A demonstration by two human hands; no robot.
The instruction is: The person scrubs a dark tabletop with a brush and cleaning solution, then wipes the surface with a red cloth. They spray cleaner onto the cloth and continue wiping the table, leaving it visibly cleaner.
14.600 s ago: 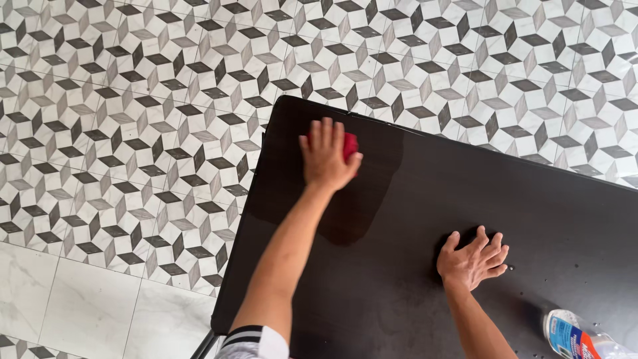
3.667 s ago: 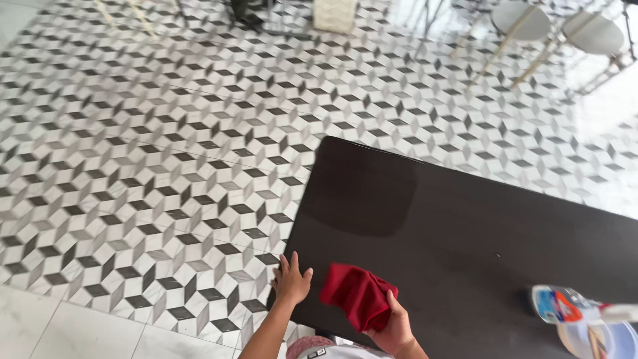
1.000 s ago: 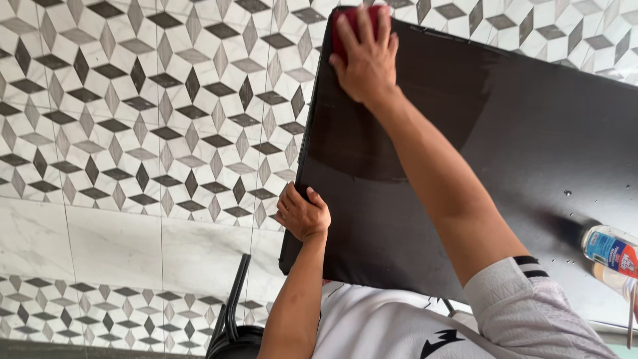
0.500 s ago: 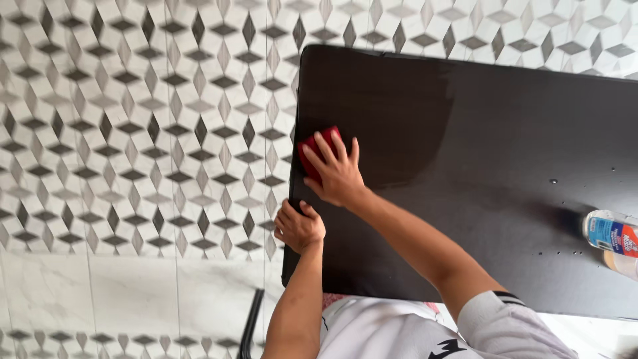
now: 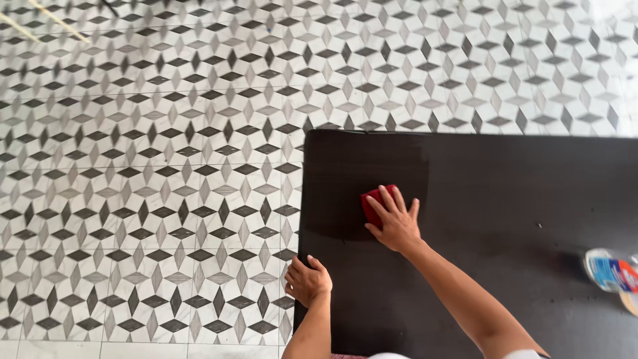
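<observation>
Red cloth (image 5: 371,201) – under right hand (image 5: 397,223), fingers flat, pressing it onto dark table (image 5: 505,199) | left hand (image 5: 307,280) – curled over table's edge

A tiled indoor room, by its patterned cube-print floor (image 5: 153,166) and dark table (image 5: 505,199)

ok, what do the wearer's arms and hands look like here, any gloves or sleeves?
Both are bare: no gloves, rings, watch or bands show on the left hand or right hand. Forearms are uncovered to the frame's bottom edge, where a sliver of white garment shows by the right arm.
</observation>
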